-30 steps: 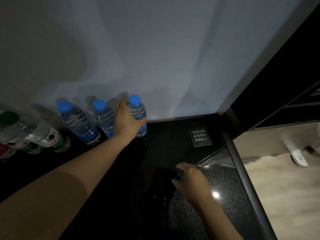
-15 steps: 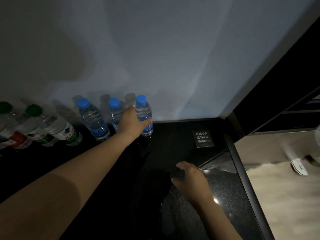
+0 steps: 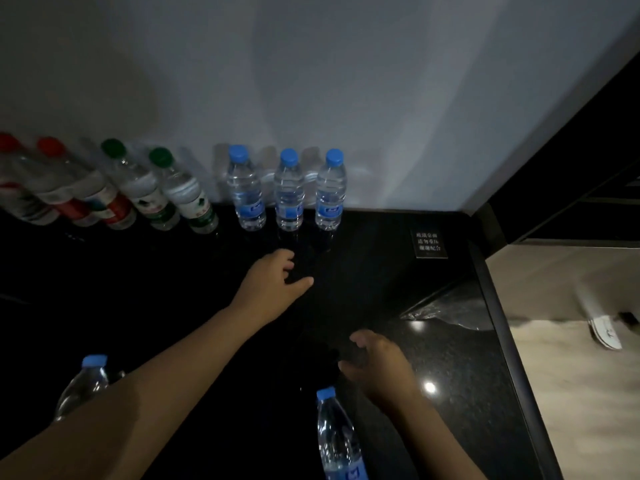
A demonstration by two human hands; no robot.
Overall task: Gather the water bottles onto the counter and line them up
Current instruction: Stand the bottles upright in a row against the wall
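Nothing is held by the left hand [image 3: 273,282] or right hand [image 3: 381,365], fingers loosely slack; the near bottle [image 3: 337,441], judged full, thin-walled and slick, is best gripped mid-body.

Bare left arm [image 3: 156,393]: stretched long from the lower left corner up toward centre, elbow out of frame, wrist straight. At its end the left hand [image 3: 273,285]: back up, palm down, fingers loosely curled forward, thumb sticking out to the right, apart from the fingers. Holds nothing.

Bare right arm [image 3: 436,441]: comes in from the bottom edge, shorter reach, angled up and to the left. Its right hand [image 3: 379,365]: nearer the body than the other, back up, fingers bent and a little spread, tips pointing left. Holds nothing.

Hands well apart, left ahead of right.
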